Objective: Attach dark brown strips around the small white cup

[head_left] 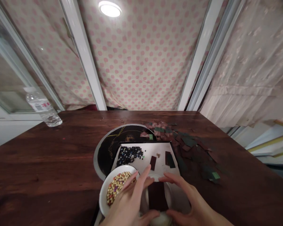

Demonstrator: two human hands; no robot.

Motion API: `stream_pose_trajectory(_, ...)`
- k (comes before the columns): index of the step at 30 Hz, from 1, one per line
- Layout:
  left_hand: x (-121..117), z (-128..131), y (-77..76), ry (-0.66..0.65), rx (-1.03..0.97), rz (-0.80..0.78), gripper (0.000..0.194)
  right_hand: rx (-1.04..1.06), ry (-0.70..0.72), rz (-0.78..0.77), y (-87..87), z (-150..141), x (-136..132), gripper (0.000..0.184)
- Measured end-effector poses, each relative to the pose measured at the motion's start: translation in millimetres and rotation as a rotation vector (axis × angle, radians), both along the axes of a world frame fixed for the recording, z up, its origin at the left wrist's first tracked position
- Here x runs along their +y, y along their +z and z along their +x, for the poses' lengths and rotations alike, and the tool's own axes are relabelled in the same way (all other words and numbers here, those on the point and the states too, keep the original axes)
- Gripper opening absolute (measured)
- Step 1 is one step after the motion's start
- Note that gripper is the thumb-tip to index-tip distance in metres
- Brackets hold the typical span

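Note:
My left hand (132, 201) and my right hand (191, 196) face each other low in the view, fingers curved. Between them is a dark brown rectangular piece (157, 196), thin like paper or film; fingertips and thumbs grip it near its upper and lower edges. Under and around this piece a pale round form (171, 196) shows in part; its kind is unclear. Beside my left hand, and partly covered by it, stands a white bowl (103, 196) of small cream, orange and purple beads (116, 186).
A pale-lined tray (147, 150) holds dark beads (128, 155) and dark strips (153, 163). Behind it lies a round black board (103, 153) with yellow thread (119, 133). Brown and green scraps (187, 141) are scattered right. A water bottle (43, 106) stands far left on the wooden table (49, 157).

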State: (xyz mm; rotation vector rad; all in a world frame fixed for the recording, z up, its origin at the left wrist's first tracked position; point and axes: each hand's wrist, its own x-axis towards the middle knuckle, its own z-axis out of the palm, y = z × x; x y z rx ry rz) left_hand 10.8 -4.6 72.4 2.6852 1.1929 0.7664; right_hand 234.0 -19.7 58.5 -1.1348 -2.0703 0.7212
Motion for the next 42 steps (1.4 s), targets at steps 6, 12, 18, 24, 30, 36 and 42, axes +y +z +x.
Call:
stream_pose_trajectory(6, 2.2, 1.7, -12.9, -0.018, -0.09, 0.0, 0.089, -0.01, 0.0, 0.027, -2.7, -0.1, 0.0, 0.072)
stream_pose_trajectory(12, 1.2, 1.8, -17.4, -0.027, -0.091, -0.026, 0.089, -0.075, 0.007, 0.051, -7.1, 0.0, 1.3, 0.069)
stream_pose_trajectory(18, 0.0, 1.2, -19.7, 0.013, -0.089, -0.03, 0.085, -0.06, 0.004, 0.059, -6.0, -0.3, 2.0, 0.065)
stream_pose_trajectory(24, -1.6, -0.7, -25.6, -0.003, -0.091, -0.133, 0.091, -0.04, 0.066, 0.037, -1.0, -0.7, 4.4, 0.054)
stream_pose_trajectory(30, 0.2, -3.9, -33.1, 0.043, -0.104, -0.274, 0.094, -0.063, 0.119, 0.102, -1.5, -0.9, 8.1, 0.036)
stream_pose_trajectory(36, -0.6, -2.0, -34.0, 0.05, -0.145, -0.231, 0.077, 0.0, 0.154, 0.172, -2.8, -2.7, 10.2, 0.041)
stream_pose_trajectory(42, -0.7, 0.9, -25.2, 0.061, -0.168, -0.226, 0.066, -0.084, 0.213, 0.193, -5.2, -3.7, 13.8, 0.037)
